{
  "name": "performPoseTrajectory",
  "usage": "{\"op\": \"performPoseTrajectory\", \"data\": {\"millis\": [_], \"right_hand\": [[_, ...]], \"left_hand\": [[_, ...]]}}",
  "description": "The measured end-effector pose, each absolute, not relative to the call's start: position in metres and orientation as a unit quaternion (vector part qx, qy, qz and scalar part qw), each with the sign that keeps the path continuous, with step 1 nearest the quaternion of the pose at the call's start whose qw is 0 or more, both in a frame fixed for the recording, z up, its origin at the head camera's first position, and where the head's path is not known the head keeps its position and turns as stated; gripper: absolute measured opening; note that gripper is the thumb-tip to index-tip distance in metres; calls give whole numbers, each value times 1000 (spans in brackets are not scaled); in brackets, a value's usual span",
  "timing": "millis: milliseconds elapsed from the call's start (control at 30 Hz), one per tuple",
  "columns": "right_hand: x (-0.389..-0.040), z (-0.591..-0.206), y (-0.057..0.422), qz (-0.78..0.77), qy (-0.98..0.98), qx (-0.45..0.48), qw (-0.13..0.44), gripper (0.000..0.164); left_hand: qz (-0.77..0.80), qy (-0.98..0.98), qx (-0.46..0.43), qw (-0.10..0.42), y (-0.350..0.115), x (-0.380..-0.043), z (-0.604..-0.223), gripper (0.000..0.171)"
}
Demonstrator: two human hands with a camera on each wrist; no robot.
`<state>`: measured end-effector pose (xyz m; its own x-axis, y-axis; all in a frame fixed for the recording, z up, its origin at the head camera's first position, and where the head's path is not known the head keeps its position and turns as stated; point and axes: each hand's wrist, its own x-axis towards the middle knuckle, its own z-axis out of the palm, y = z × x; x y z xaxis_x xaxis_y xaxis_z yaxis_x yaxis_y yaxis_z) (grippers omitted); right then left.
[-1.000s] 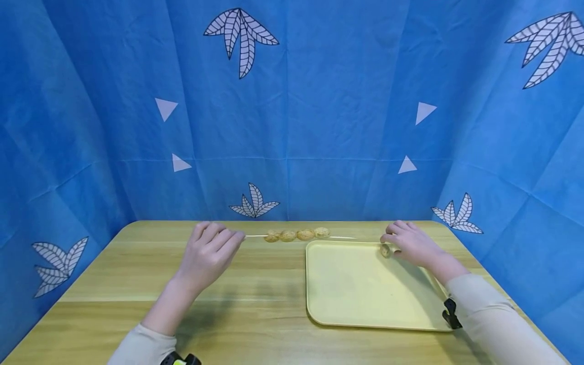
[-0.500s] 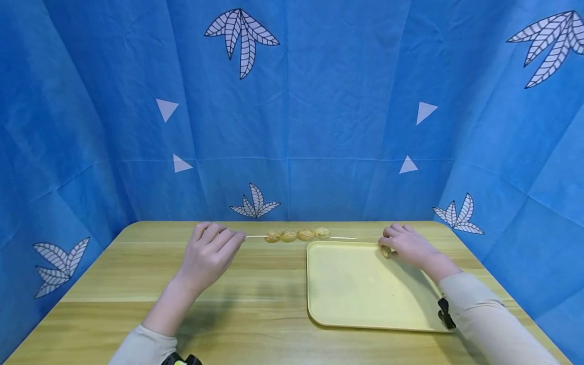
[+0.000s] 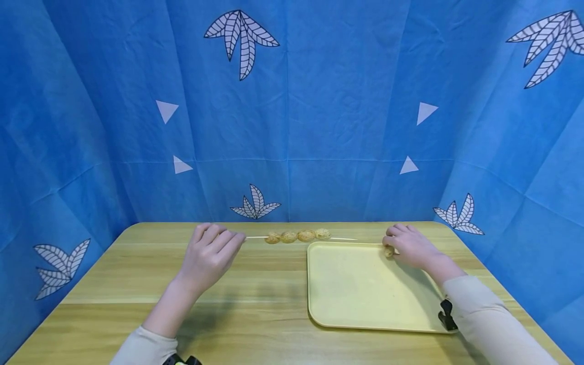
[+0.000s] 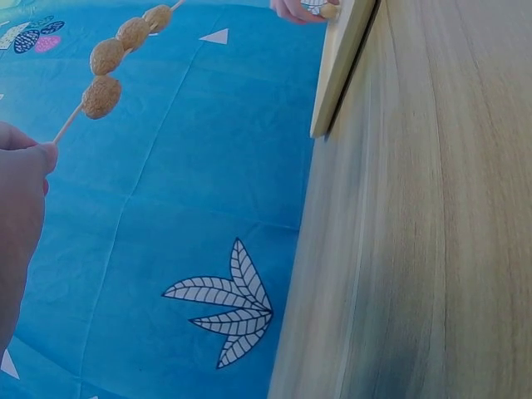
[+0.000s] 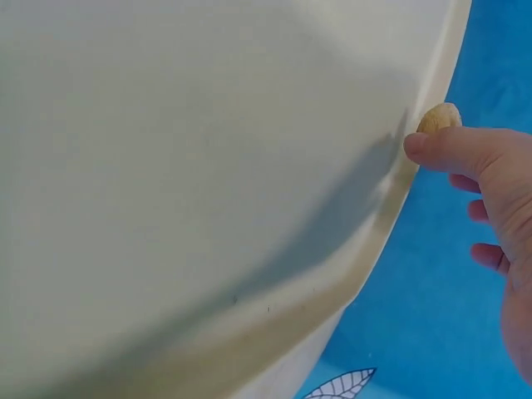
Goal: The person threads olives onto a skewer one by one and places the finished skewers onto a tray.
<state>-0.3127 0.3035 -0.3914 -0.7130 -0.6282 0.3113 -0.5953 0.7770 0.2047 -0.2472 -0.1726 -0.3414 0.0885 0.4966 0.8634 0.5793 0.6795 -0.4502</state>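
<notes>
My left hand (image 3: 211,253) pinches the bare end of a thin wooden skewer (image 3: 256,237), holding it level near the table's far edge. Several round, brown, speckled balls, perhaps meatballs (image 4: 105,56), are threaded along it in a row. Beyond the last ball the skewer's other end (image 3: 343,239) sticks out toward the right. Over the back right part of the tray, my right hand (image 3: 412,247) holds one loose ball (image 5: 440,118) between thumb and fingers. That ball looks like the threaded ones and is partly hidden by the thumb in the right wrist view.
A pale yellow rectangular tray (image 3: 347,289) with a raised rim lies on the right half of the wooden table (image 3: 255,314). Blue cloth (image 3: 337,101) printed with leaves and triangles hangs behind and along both sides.
The ball in my right hand has turned between the fingers, and that hand has shifted only slightly. My left hand and the skewer stay in place.
</notes>
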Motion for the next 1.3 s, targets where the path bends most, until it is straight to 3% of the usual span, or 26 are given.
{"op": "performPoseTrajectory", "data": {"millis": [667,1300], "right_hand": [[-290,-379,303,17,-935,304,184,24],[-269,-363,287,77,-906,301,288,22]], "left_hand": [[-30,-679,-397,617,-173,-247,-343,20],[-32,-676,-401,617,-170,-247,-344,20]]}}
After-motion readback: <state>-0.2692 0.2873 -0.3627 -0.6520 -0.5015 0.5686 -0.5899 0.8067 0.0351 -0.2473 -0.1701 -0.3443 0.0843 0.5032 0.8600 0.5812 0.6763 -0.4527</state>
